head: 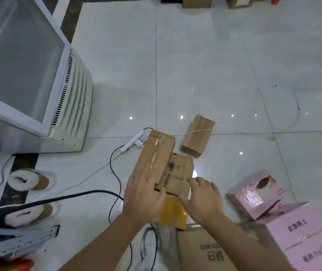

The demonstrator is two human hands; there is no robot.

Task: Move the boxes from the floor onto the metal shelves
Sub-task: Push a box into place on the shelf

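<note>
- Two hands reach down to brown boxes near the middle of the white floor [205, 75].
- The left hand [143, 194] lies flat on the long taped box [156, 153], fingers straight, pointing to 12 o'clock.
- The right hand [202, 198] has spread fingers touching the printed box [177, 175], which sits just beside the taped one at its 3 o'clock.
- A small brown box [198, 135] lies apart at 1 o'clock.
- Pink boxes [293, 222] sit at 4 o'clock.
- A white cooler [29, 75] stands at 10 o'clock.

White tiled floor [215, 65]: small taped box [198, 135] just beyond right grip [201, 198]; pink boxes [260, 194] right; fur-lined slippers [31, 179], power strip [131, 142] left.
</note>
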